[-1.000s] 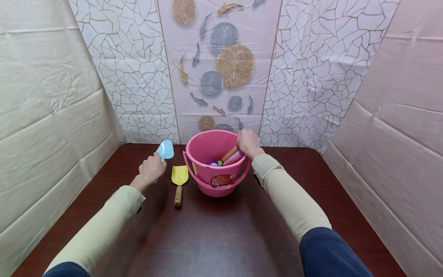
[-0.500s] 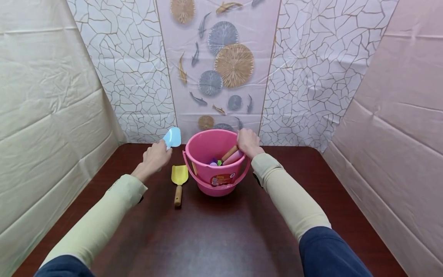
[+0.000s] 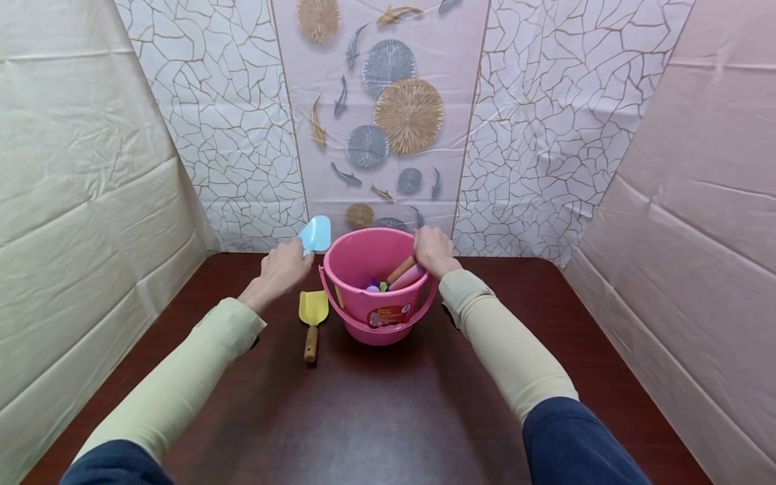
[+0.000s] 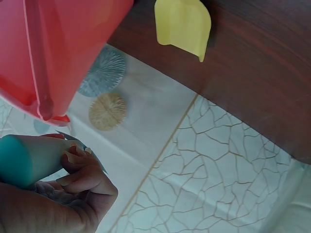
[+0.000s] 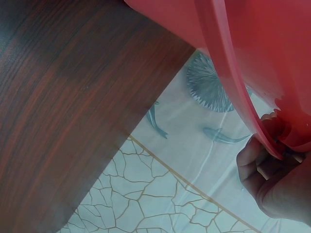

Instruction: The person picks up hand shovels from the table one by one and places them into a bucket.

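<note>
In the head view my left hand (image 3: 285, 267) holds a toy shovel with a light blue blade (image 3: 316, 233) up beside the left rim of a pink bucket (image 3: 378, 335). The left wrist view shows its fingers curled round a pale, teal-ended part of the shovel (image 4: 41, 158), just beyond the bucket's rim. My right hand (image 3: 434, 249) grips the bucket's right rim, by the joint of its pink carrying handle (image 5: 228, 68). Inside the bucket lie a wooden handle (image 3: 401, 269), a pink piece (image 3: 407, 277) and small purple and green pieces, partly hidden.
A yellow toy shovel (image 3: 312, 308) with a wooden handle lies on the dark brown table (image 3: 376, 417), left of the bucket. Patterned cloth (image 3: 521, 148) hangs behind the table, and plain pale cloth walls (image 3: 91, 202) stand at both sides.
My left hand has moved up and right with the light blue shovel, closer to the bucket's rim. The right hand and the bucket have stayed in place.
</note>
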`<state>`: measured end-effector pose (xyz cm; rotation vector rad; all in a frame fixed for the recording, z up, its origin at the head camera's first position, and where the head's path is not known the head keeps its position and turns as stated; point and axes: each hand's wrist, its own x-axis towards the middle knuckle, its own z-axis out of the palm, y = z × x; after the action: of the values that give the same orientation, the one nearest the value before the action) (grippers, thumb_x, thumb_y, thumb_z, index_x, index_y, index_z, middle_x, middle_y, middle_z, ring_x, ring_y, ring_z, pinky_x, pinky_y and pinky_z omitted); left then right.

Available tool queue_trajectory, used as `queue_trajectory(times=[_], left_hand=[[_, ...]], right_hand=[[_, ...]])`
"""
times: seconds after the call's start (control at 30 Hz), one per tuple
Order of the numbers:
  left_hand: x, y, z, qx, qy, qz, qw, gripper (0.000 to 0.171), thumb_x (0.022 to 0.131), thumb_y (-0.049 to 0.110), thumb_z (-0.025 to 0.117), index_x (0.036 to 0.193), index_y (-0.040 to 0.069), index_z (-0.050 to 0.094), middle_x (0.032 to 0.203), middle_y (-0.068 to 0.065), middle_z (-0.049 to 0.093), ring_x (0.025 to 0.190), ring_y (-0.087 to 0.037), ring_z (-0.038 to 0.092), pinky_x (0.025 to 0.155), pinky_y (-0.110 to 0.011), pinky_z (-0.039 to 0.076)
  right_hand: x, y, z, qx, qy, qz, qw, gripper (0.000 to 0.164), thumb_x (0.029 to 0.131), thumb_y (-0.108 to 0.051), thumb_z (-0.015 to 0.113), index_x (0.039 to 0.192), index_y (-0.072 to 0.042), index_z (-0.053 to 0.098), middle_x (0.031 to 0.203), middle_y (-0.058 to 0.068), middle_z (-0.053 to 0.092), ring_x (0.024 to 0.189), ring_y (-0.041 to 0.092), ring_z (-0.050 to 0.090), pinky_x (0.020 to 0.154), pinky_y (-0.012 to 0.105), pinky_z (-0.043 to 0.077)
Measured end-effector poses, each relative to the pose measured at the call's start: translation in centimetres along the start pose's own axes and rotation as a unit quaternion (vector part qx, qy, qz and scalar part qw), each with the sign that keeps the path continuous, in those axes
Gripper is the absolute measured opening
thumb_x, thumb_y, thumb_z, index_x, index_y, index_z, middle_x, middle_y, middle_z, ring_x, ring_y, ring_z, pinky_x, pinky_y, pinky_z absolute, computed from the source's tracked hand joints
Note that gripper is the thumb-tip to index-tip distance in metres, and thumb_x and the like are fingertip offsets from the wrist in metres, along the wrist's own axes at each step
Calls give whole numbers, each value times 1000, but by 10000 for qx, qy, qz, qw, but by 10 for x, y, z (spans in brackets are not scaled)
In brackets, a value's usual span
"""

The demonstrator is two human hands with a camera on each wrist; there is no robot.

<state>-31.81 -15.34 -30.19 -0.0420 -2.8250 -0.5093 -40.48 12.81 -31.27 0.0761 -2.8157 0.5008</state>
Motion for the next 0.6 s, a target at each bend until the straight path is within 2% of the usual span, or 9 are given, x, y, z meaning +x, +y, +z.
queue_trajectory(times=[0.33,0.6], left_hand=[[3,19,-6,74,-26,239,9997,27,96,32,50,84,9,48,72,-7,47,68,-27,53,53,-36,39],[4,34,-8,224,-143,481,9985,23,92,26,52,75,12,43,70,-5,45,68,-25,51,54,-37,38]], right_hand=[[-2,-1,-1,15,-7,-32,10000,47,103,-36,32,75,-9,59,106,20,67,95,38,65,82,51,50],[-2,-1,-1,34,25,-27,10000,47,103,-36,32,75,-10,59,106,19,67,96,38,65,82,52,50]])
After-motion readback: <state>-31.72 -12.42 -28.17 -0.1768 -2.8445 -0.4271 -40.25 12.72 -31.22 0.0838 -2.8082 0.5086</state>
